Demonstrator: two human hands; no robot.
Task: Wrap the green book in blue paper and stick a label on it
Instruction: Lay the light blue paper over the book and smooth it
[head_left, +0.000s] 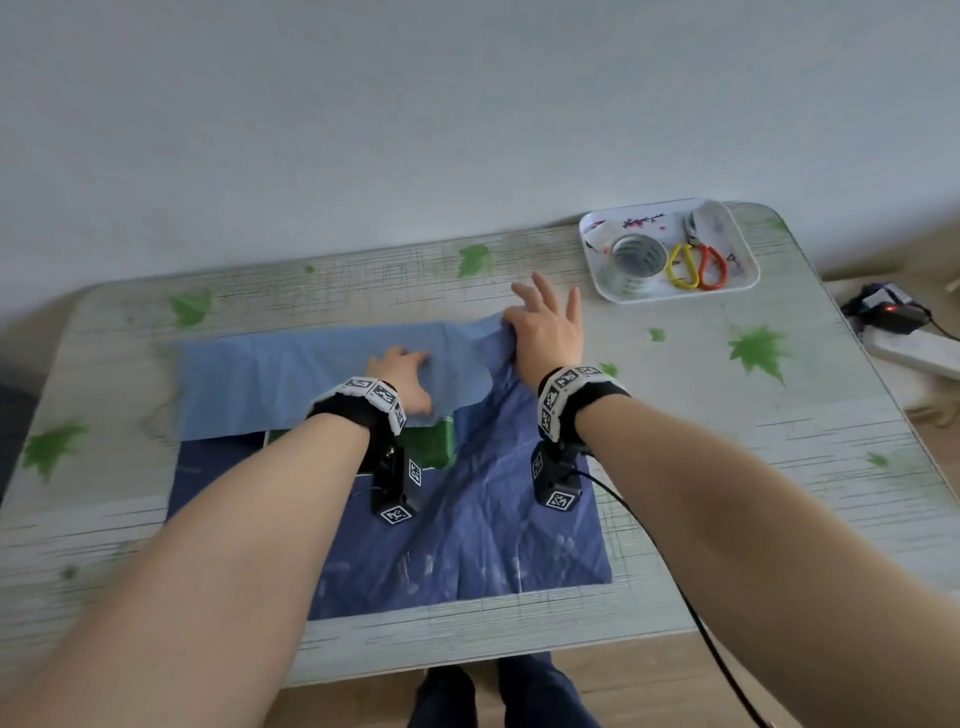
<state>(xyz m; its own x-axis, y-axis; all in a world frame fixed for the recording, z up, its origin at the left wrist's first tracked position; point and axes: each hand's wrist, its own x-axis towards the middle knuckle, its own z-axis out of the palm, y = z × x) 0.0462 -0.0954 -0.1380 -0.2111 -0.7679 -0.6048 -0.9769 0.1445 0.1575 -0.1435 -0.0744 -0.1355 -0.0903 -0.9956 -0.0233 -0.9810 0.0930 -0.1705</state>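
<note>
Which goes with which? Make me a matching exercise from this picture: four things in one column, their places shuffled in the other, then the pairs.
Things
1. book
2. scissors
3. left hand
4. right hand

Places
A. in the tray
B. at the far right corner of the paper flap
C. partly under the paper flap
D. resting on the paper flap, over the book

Pairs: 1-C, 2-A, 3-D, 4-B

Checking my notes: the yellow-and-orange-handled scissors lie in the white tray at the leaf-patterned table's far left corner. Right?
Not quite. The head view shows the white tray holding the yellow-and-orange-handled scissors at the leaf-patterned table's far right corner, not its left.
</note>
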